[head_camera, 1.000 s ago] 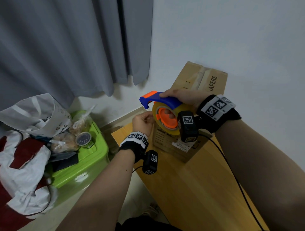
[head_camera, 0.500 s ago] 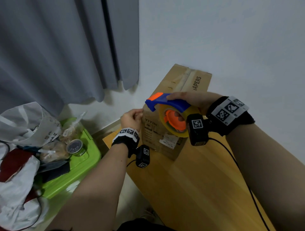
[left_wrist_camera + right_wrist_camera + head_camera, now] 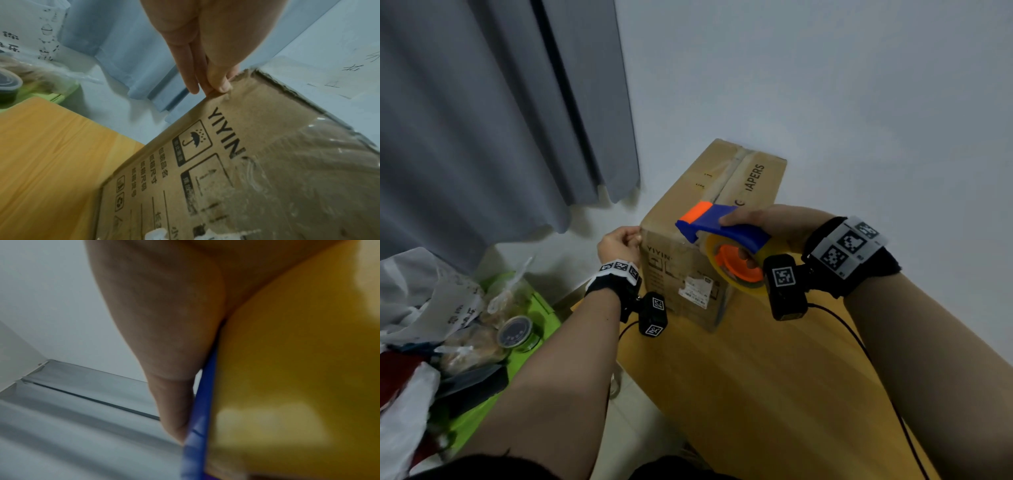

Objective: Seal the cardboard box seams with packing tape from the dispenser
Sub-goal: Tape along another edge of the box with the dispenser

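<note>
- Cardboard box (image 3: 690, 219): stands on the wooden table (image 3: 774, 394), near the wall; tape already runs along the top centre seam and shines on the front face.
- Tape dispenser (image 3: 726, 233): blue body, orange tip, yellowish tape roll on an orange hub; held at the box's near top edge.
- Right hand (image 3: 760, 219): curled round the dispenser handle, fingers through the hub, a firm grasp.
- Left hand (image 3: 618, 245): thumb and fingers pinch the box's upper left corner, steadying it; the left wrist view shows the thumb on the frayed corner edge.
- Risk, slip: the box could slide on the table if the corner pinch is too light when tape is pulled.
- Risk, misalignment: tape started off the edge seam would wrinkle or leave a gap.
- Risk, loose end: too little pressure at the start could let the tape lift off.
- Writing, front face: "YIYIN", an umbrella keep-dry symbol, further handling pictograms, Chinese text, a white shipping label (image 3: 695, 291) too small to read.
- Writing, top: partial "...APERS".
- Beside the table: a green bin (image 3: 541, 311) holding bags and a lidded jar.
</note>
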